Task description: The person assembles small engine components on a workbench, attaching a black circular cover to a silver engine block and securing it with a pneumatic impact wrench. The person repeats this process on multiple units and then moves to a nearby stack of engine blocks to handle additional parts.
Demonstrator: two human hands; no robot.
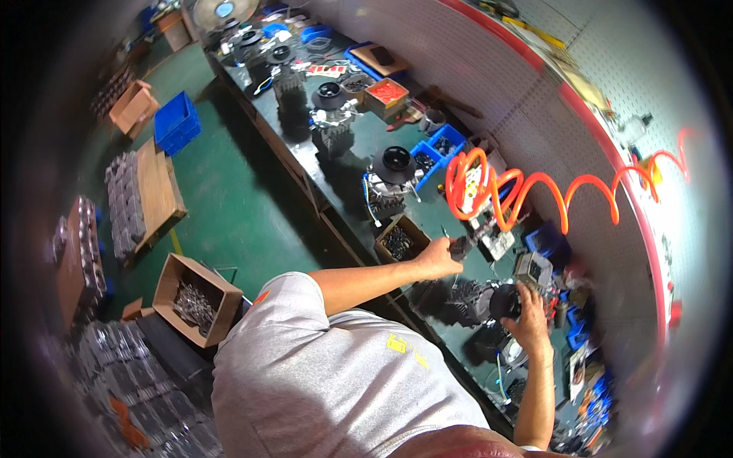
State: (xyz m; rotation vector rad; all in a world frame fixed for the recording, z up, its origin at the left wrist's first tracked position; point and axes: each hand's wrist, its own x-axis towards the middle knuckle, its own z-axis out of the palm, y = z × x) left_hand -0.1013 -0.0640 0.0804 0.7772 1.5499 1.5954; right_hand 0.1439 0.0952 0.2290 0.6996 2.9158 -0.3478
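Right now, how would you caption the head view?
Left hand grips a dark tool; right hand touches a black round part.

Harsh right-side glare [672, 183], blurred edges

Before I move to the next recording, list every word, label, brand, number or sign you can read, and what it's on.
None can be quoted with confidence.
Grey shirt: yellow marking on it, too small and blurred.
Shirt sleeve: red-orange mark, no legible characters.
Red-and-white piece on the bench: too small to read.
Dark tool in the left hand: no lettering discernible.
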